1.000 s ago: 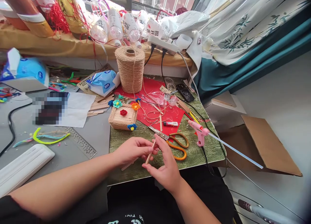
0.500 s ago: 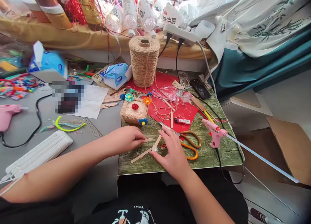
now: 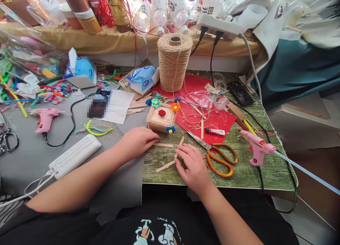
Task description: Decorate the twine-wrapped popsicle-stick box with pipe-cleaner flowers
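My left hand (image 3: 139, 143) is closed, thumb and fingers pinching one end of a wooden craft stick (image 3: 165, 145) that points right, low over the green wood-patterned mat. My right hand (image 3: 193, 167) curls its thumb and fingertips round two more craft sticks (image 3: 164, 166) that meet at an angle near the thumb; their joint is partly hidden. A small gap parts the left stick from this pair. Behind my hands stands a twine-wrapped box (image 3: 156, 121) with a red rose and several coloured flowers. Orange-handled scissors (image 3: 221, 161) lie just right of my right hand.
A pink glue gun (image 3: 257, 147) with a long glue stick rests at right; another glue gun (image 3: 45, 119) lies at left. A big twine spool (image 3: 174, 66) stands behind the box, beside red paper (image 3: 220, 124). A white power strip (image 3: 75, 156) lies near my left forearm.
My left hand has drawn its stick leftward and back, away from the angled pair. My right hand stays at the pair, its fingers slightly shifted. The camera view has turned left.
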A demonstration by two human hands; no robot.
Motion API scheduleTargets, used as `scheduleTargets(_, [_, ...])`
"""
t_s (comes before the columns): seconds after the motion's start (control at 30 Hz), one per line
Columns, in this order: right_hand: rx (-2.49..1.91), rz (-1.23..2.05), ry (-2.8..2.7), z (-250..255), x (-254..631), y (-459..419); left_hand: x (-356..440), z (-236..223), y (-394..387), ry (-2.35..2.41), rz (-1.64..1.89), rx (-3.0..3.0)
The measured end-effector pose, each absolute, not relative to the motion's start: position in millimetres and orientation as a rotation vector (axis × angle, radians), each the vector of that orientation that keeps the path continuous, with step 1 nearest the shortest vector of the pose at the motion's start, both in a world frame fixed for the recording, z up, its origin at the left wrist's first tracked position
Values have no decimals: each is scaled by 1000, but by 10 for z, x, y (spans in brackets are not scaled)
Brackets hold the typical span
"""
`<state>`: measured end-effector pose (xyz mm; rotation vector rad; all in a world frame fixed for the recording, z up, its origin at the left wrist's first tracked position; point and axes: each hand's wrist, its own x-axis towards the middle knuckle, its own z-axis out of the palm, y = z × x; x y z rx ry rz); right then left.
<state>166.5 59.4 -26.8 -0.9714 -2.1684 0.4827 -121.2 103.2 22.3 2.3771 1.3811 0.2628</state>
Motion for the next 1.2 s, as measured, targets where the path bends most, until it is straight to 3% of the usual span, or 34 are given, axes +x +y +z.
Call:
scheduleTargets(0.47, [-1045, 467, -2186, -325, 1635, 649, -952, 79, 1062, 1351, 162, 2382])
scheduleTargets(0.77, [-1076, 420, -2353, -175, 1651, 868, -967, -143, 1098, 1227, 400, 2305])
scheduleTargets(1.2, [-1098, 422, -2308, -87, 1777, 967, -947, -112, 1011, 1217, 384, 2335])
